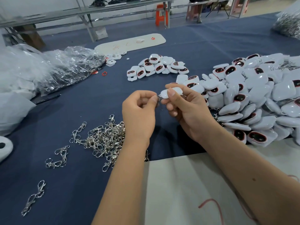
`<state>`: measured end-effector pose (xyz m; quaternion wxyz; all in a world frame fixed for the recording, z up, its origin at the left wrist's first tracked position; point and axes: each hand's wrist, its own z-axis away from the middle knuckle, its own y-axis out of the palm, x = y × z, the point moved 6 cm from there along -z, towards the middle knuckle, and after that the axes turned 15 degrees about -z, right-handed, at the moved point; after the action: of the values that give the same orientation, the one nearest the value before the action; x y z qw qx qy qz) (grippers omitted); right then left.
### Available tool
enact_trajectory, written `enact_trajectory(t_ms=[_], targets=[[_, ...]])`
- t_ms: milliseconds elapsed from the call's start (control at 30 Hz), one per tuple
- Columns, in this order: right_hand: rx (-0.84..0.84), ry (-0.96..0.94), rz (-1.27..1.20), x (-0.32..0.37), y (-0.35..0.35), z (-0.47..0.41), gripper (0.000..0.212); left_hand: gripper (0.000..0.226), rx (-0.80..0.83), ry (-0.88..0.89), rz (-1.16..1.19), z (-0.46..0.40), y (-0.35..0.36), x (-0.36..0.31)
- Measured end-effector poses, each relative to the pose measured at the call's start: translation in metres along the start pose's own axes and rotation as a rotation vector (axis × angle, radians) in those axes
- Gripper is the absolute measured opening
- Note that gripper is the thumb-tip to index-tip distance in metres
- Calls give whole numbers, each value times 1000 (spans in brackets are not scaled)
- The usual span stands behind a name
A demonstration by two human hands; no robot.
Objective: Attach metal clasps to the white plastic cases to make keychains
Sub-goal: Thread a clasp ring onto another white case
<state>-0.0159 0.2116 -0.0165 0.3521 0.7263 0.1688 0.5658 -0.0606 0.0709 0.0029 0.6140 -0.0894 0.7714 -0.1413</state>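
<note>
My right hand [186, 111] grips a white plastic case [169, 93] above the middle of the blue table, thumb on top. My left hand [139, 111] pinches a small metal clasp [158, 99] at the case's left end; most of the clasp is hidden by my fingers. A heap of loose metal clasps [105, 140] lies on the cloth below my left hand. A large pile of white cases [259, 98] with dark red-rimmed faces covers the right side. A smaller pile of cases [155, 65] sits further back at the centre.
Crumpled clear plastic bags [53, 70] fill the left side. Stray clasps [32, 198] lie at the lower left. A white sheet [178, 184] covers the near table edge. A white tray [129, 42] lies at the back, and a bag of metal parts [289, 25] sits far right.
</note>
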Motion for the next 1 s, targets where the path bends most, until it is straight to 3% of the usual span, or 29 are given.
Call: enact_trajectory(t_ms=[67, 133, 400, 467, 633, 800, 867, 1000], targets=[[26, 14, -41, 0, 1, 0, 36, 12, 107, -185, 238, 2, 7, 7], [42, 22, -62, -1, 0, -1, 37, 12, 187, -244, 327, 3, 10, 8], [56, 43, -56, -3, 0, -1, 39, 15, 158, -194, 344, 4, 11, 3], [52, 40, -33, -3, 1, -1, 38, 18, 76, -103, 213, 1, 5, 1], [35, 14, 55, -3, 2, 0, 34, 18, -56, 321, -359, 3, -6, -19], [11, -7, 143, -5, -1, 0, 19, 17, -44, 442, -581, 2, -6, -21], [19, -3, 108, -5, 0, 0, 23, 16, -51, 351, -453, 1, -9, -18], [68, 23, -21, -2, 4, 0, 41, 9, 54, -133, 141, 0, 3, 6]])
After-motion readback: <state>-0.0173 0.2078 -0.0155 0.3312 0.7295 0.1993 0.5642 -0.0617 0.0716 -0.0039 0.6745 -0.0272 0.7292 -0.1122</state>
